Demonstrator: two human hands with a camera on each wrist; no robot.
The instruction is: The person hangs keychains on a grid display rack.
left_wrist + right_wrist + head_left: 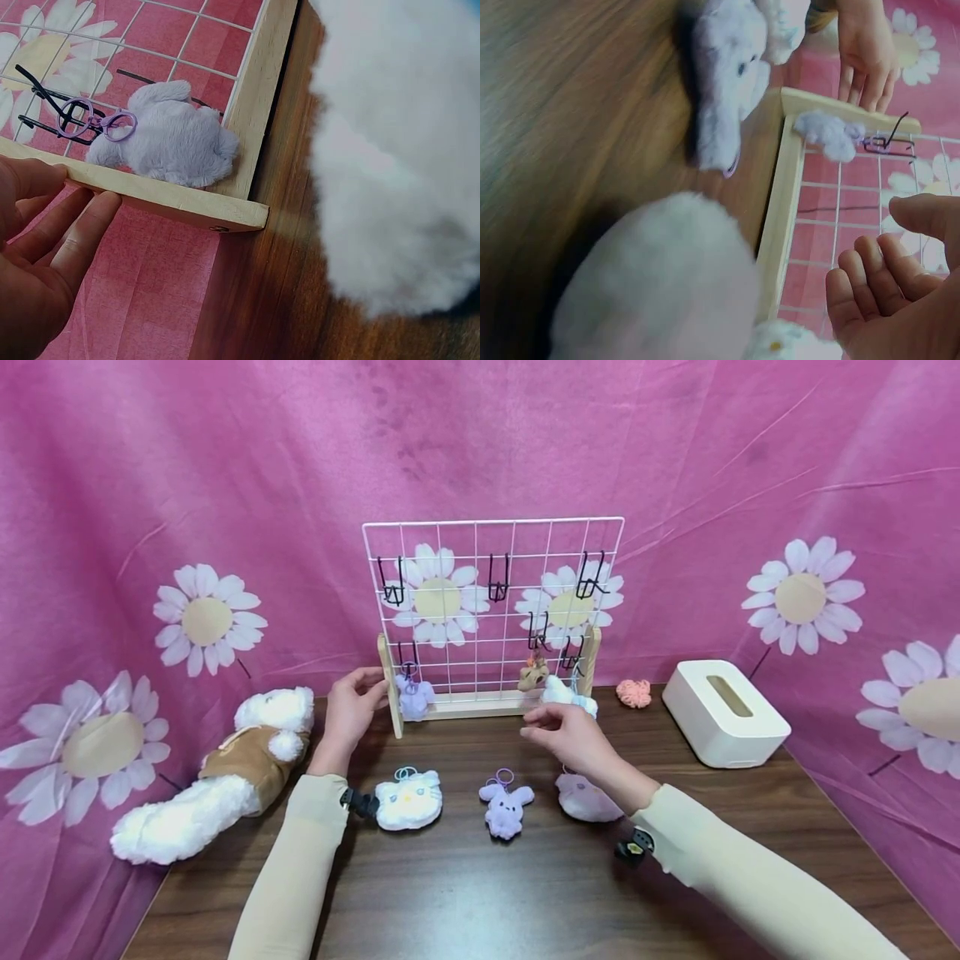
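My left hand (351,710) is at the left wooden post (390,685) of a white wire grid rack (476,610). Its nearly straight fingertips touch the post's outer side in the left wrist view. Just inside that post, a purple plush keychain (176,135) hangs by its purple ring from a black hook (52,127). My right hand (572,733) hovers before the rack's lower right, fingers loosely bent, holding nothing. Close to it hang a brown plush keychain (533,676) and a white plush keychain (558,692). A pale purple plush keychain (585,799) lies below, partly hidden by the right arm.
A white cat-face plush keychain (408,800) and a purple bunny keychain (506,811) lie on the dark wooden table (450,893). A large white plush toy (247,760) lies at left. At right are a coral fuzzy piece (633,693) and a white tissue box (720,718). Several black hooks hang on the grid.
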